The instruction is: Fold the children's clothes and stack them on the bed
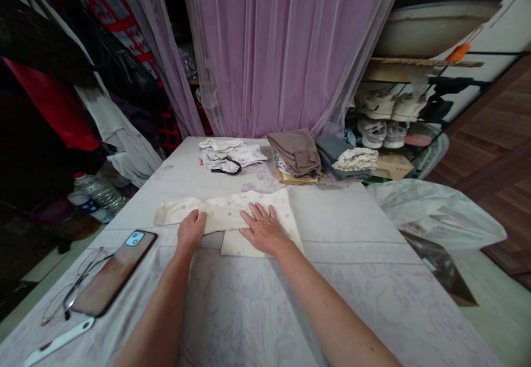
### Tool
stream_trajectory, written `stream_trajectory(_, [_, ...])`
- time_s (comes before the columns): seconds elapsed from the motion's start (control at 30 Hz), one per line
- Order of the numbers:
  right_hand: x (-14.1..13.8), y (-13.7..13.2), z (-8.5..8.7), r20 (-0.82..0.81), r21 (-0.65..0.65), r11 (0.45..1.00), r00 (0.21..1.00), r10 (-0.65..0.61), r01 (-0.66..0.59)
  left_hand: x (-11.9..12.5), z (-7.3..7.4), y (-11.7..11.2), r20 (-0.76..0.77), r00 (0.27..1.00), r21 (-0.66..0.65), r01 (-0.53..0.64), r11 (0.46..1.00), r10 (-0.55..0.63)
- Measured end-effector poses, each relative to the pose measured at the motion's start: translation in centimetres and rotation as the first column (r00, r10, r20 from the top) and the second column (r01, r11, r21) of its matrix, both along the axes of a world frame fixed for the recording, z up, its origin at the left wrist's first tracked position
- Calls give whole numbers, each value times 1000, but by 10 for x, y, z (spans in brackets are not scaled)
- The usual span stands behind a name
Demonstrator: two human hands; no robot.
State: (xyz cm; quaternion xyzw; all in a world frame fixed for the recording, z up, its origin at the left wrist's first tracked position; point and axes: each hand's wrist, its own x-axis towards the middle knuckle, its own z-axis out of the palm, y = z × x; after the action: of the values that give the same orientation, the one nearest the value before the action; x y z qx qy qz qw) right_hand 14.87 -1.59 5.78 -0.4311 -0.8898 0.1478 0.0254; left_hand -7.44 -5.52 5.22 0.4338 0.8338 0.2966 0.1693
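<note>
A cream garment with small printed spots lies on the table in front of me, one long part stretching to the left over a wider folded part. Its exact kind is not clear. My left hand is closed on the lower edge of the long part, fingers curled and partly hidden. Flat on the garment's right side rests my right hand, its fingers spread.
Behind lie a bunched white garment, folded brown trousers on a pile, and dark folded cloth. At left are a phone, eyeglasses and a white strip-shaped object. Shoes fill a rack at right.
</note>
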Motion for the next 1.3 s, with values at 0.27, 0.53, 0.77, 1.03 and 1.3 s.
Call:
stream_trajectory(0.27, [2, -1, -2, -45, 59, 998, 999, -28, 31, 1, 0, -3, 155, 988, 63, 7, 998, -17])
stream_trajectory(0.53, [7, -3, -5, -47, 32, 999, 999, -16, 18, 6, 2, -5, 248, 968, 108, 10, 994, -37])
stream_trajectory(0.77, [19, 12, -2, -564, -193, 958, 775, -285, 212, 38, 29, 2, 456, 868, 245, 92, 965, -198])
stream_trajectory(1.03, [40, 20, 27, -505, -861, 490, 344, -792, -136, 107, 37, 28, 193, 885, 181, 393, 902, -424])
stream_trajectory(1.3, [59, 30, 9, -506, -617, 722, 545, -668, 313, 116, 18, 33, 76, 875, 233, 451, 861, -479])
